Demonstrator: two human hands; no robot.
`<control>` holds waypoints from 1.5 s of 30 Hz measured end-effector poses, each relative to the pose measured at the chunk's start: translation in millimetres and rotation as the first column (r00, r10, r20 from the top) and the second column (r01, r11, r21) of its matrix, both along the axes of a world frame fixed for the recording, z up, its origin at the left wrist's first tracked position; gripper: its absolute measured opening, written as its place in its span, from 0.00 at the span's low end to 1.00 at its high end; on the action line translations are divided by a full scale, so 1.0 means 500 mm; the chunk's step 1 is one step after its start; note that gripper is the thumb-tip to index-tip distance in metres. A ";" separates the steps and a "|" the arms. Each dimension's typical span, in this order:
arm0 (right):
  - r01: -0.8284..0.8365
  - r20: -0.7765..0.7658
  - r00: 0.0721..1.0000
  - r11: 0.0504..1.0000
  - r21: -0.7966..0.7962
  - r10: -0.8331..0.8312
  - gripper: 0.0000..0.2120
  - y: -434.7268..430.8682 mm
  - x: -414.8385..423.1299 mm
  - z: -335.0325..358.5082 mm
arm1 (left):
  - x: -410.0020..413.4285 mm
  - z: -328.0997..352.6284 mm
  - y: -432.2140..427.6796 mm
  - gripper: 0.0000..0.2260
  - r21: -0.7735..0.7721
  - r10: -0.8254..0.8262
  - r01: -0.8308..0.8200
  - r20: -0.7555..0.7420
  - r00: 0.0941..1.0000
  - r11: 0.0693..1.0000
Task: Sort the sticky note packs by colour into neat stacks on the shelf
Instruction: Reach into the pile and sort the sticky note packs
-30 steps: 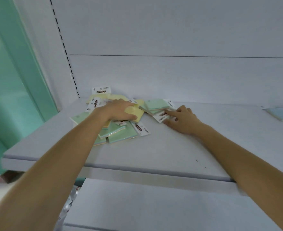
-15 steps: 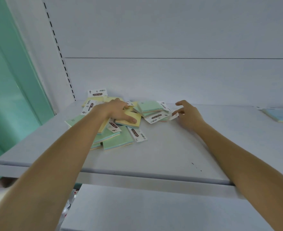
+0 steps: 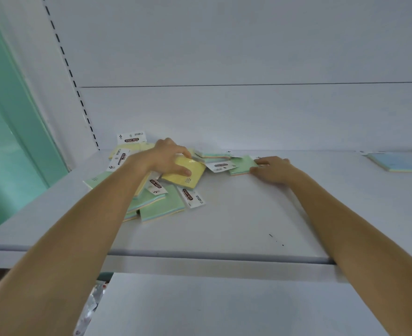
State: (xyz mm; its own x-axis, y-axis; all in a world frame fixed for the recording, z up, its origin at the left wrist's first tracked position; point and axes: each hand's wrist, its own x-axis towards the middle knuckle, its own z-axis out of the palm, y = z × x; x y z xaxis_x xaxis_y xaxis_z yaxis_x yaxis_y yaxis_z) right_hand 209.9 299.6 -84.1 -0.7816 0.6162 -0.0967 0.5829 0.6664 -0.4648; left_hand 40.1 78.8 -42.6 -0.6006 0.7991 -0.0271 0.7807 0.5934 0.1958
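Grey-white metal forms the lower shelf (image 3: 224,306) nearest the camera and, above it, the main shelf (image 3: 236,221), over whose front lip both bare forearms reach. On the near left of the main shelf lies a loose heap of green packs (image 3: 162,207), overlapping one another at odd angles, with a white header card (image 3: 192,197) poking out to their right. Just beyond them the left hand (image 3: 167,157) grips a yellow pack (image 3: 188,177). Its fingers curl over the far edge, its thumb presses on top, and the pack tilts above the heap. To the right, the right hand (image 3: 274,169) lies low on the shelf with its thumb and forefinger meeting the right edge of a single green pack (image 3: 241,164). Whether they pinch it or only touch it cannot be told. Between the two hands sit a few more mixed packs (image 3: 214,157), partly hidden. Farther left, one labelled pack (image 3: 131,139) leans upright against the back panel (image 3: 248,117). Far right, well apart from the heap, a blue pack (image 3: 399,162) lies flat. A slotted upright (image 3: 79,93) runs up the far left corner, beside a teal wall (image 3: 11,141).
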 end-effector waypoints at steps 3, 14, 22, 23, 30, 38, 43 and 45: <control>0.140 -0.053 0.989 0.990 0.030 -0.139 0.21 0.011 0.012 0.009 | 0.008 -0.007 -0.003 0.22 -0.071 -0.067 0.075 0.106 0.992 0.995; -0.019 -0.072 0.997 0.992 0.121 0.027 0.18 -0.005 -0.007 -0.007 | 0.090 -0.021 -0.008 0.28 -0.217 0.263 -0.306 -0.207 0.942 0.927; 0.126 -0.034 0.992 0.983 0.134 -0.123 0.26 0.002 0.015 -0.009 | 0.128 -0.033 -0.005 0.28 -0.211 0.274 -0.321 -0.222 0.936 0.923; 0.102 -0.027 0.995 0.985 0.141 -0.099 0.27 -0.001 0.015 -0.008 | 0.131 -0.036 0.002 0.30 -0.202 0.294 -0.332 -0.197 0.936 0.922; -0.009 -0.386 0.921 0.991 -0.133 -0.043 0.27 0.000 0.015 0.001 | 0.101 -0.032 0.018 0.31 0.146 0.338 -0.366 0.185 0.923 0.919; 0.038 -0.519 0.837 0.965 -0.259 -0.172 0.24 0.004 0.017 0.005 | 0.093 0.007 -0.002 0.23 0.557 0.290 -0.471 0.385 0.876 0.685; 0.101 -0.627 0.740 0.962 -0.254 -0.243 0.25 0.006 0.024 0.030 | 0.099 0.021 -0.017 0.21 0.781 0.277 -0.481 0.398 0.875 0.398; 0.098 -0.639 0.714 0.944 -0.314 -0.286 0.25 0.015 0.033 0.038 | 0.100 0.024 -0.011 0.17 0.800 0.233 -0.518 0.464 0.855 0.305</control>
